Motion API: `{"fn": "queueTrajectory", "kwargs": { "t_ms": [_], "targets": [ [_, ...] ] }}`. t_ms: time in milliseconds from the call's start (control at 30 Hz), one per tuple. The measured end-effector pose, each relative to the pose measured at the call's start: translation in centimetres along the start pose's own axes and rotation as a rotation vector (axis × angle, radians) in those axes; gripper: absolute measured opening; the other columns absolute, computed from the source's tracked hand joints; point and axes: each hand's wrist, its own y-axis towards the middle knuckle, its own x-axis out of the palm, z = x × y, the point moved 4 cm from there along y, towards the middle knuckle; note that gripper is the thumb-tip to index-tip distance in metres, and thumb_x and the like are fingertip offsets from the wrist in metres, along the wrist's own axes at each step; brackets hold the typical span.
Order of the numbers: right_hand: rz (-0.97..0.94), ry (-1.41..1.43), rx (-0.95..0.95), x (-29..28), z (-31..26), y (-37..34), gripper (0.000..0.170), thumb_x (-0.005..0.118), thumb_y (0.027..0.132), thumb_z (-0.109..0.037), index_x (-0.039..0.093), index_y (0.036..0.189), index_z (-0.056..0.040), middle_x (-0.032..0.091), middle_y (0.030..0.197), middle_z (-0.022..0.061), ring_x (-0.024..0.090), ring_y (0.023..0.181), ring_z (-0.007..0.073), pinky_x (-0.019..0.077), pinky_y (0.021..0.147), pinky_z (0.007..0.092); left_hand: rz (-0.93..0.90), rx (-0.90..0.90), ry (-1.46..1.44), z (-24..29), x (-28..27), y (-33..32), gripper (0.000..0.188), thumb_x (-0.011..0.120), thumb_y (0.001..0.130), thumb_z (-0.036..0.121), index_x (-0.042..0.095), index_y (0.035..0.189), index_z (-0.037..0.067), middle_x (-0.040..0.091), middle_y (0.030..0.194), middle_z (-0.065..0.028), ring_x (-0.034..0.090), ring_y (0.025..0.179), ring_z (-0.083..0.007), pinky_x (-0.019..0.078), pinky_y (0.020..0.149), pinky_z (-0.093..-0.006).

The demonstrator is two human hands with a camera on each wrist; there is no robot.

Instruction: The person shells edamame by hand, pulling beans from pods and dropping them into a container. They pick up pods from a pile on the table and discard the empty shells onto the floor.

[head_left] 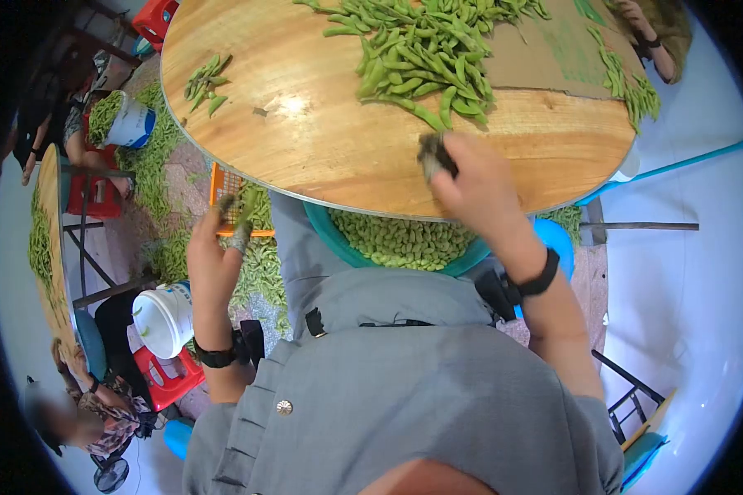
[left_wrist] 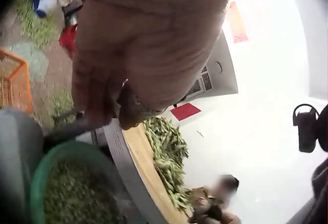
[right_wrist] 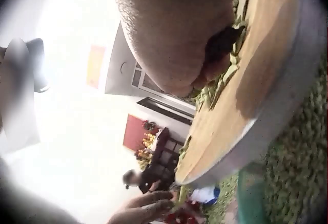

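Note:
My left hand [head_left: 215,264] is raised left of the round table's near edge, its thumb and finger covered in something dark. A green soybean pod [head_left: 246,208] is pinched at its fingertips; the right wrist view also shows this pod [right_wrist: 182,195]. Over the wooden tabletop [head_left: 305,140], my right hand [head_left: 483,186] is curled, with dark covering at thumb and finger. Its fingertips are right at the near end of a large heap of soybean pods [head_left: 421,62]; I cannot tell whether they hold one. Below the edge, a green basin [head_left: 320,224] holds many pods or beans.
An orange basket [head_left: 216,183] stands left of my lap, among pods strewn on the floor [head_left: 153,194]. White buckets [head_left: 169,318] and red stools [head_left: 173,375] are further left. Smaller pod piles [head_left: 206,82] and cardboard [head_left: 553,54] lie on the table. Another person's arm [head_left: 656,54] is across it.

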Motion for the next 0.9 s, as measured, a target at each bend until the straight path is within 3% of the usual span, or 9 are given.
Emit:
{"fn": "queueTrajectory", "kwargs": {
  "t_ms": [67,200,300,367,400,467,500,600,900],
  "targets": [
    [0.198,-0.142,-0.084,-0.5,0.5,3.0,0.014,0.059,0.078,-0.012,0.057,0.088,-0.0021,0.058,0.088,0.0174,0.058,0.080,0.0359,0.0479,0.068,0.0454,0.148,0.106,0.390,1.3,-0.9,0.3,0.037,0.062,0.088,0.013,0.057,0.122,0.001,0.066,0.104,-0.0140,0.063,0.098,-0.0221,0.0480,0.085,-0.0309],
    [0.113,-0.342,0.102,0.9,1.5,4.7,0.013,0.060,0.077,-0.011,0.056,0.086,-0.0018,0.059,0.084,0.0191,0.057,0.078,0.0388,0.0469,0.067,0.0474,0.141,0.114,-0.035,5.2,1.4,1.9,0.036,0.064,0.085,0.014,0.059,0.119,0.002,0.065,0.105,-0.0172,0.064,0.095,-0.0265,0.0503,0.080,-0.0323],
    [-0.031,-0.364,0.194,0.4,1.4,3.4,0.018,0.064,0.077,-0.011,0.059,0.090,0.0000,0.061,0.080,0.0180,0.058,0.070,0.0361,0.0493,0.068,0.0440,-0.096,0.245,-0.189,9.9,4.9,2.7,0.035,0.063,0.087,0.015,0.058,0.119,0.001,0.066,0.102,-0.0150,0.065,0.089,-0.0238,0.0520,0.074,-0.0311],
    [-0.062,0.214,0.361,0.1,2.0,1.8,0.017,0.064,0.079,-0.010,0.061,0.092,0.0008,0.062,0.071,0.0117,0.055,0.056,0.0249,0.0474,0.056,0.0347,-0.255,0.193,-0.522,11.3,8.5,3.1,0.032,0.062,0.089,0.015,0.058,0.116,-0.001,0.067,0.098,-0.0121,0.066,0.084,-0.0195,0.0519,0.070,-0.0294],
    [-0.064,0.208,0.362,-0.2,1.4,1.1,0.017,0.064,0.079,-0.010,0.061,0.092,0.0008,0.062,0.071,0.0117,0.055,0.056,0.0249,0.0474,0.056,0.0347,-0.335,0.123,-0.777,11.5,10.5,3.1,0.029,0.061,0.090,0.016,0.059,0.113,-0.002,0.068,0.095,-0.0103,0.065,0.083,-0.0169,0.0517,0.067,-0.0284],
    [-0.161,1.065,0.735,0.6,0.4,-1.2,0.017,0.061,0.085,-0.012,0.063,0.099,-0.0007,0.060,0.067,0.0024,0.049,0.051,0.0100,0.0400,0.048,0.0239,-0.538,-0.019,-0.858,13.3,11.7,3.5,0.027,0.060,0.091,0.016,0.060,0.111,-0.001,0.067,0.090,-0.0077,0.064,0.079,-0.0141,0.0502,0.064,-0.0264],
    [-0.206,1.088,0.639,0.9,0.2,-1.8,0.017,0.057,0.091,-0.014,0.063,0.101,-0.0014,0.058,0.071,-0.0027,0.045,0.052,0.0022,0.0352,0.045,0.0192,-0.740,-0.164,-0.926,13.8,12.5,3.3,0.024,0.058,0.092,0.017,0.060,0.109,-0.001,0.066,0.085,-0.0051,0.063,0.075,-0.0112,0.0487,0.061,-0.0243],
    [-0.100,1.022,0.649,0.2,0.2,-3.3,0.023,0.055,0.092,-0.015,0.060,0.110,-0.0017,0.059,0.074,-0.0016,0.045,0.051,0.0036,0.0362,0.045,0.0202,-0.789,-0.268,-1.001,13.4,12.9,3.0,0.020,0.055,0.094,0.018,0.062,0.103,0.002,0.061,0.077,-0.0001,0.058,0.067,-0.0072,0.0443,0.056,-0.0213],
    [-0.270,0.869,0.521,-1.6,-2.0,-5.0,0.040,0.044,0.084,-0.004,0.051,0.124,0.0000,0.060,0.083,0.0027,0.053,0.059,0.0062,0.0453,0.055,0.0216,-0.673,-0.179,-0.922,12.5,12.3,2.1,0.018,0.051,0.095,0.015,0.065,0.099,0.004,0.057,0.074,0.0021,0.051,0.064,-0.0052,0.0419,0.057,-0.0207]
  ]
}}
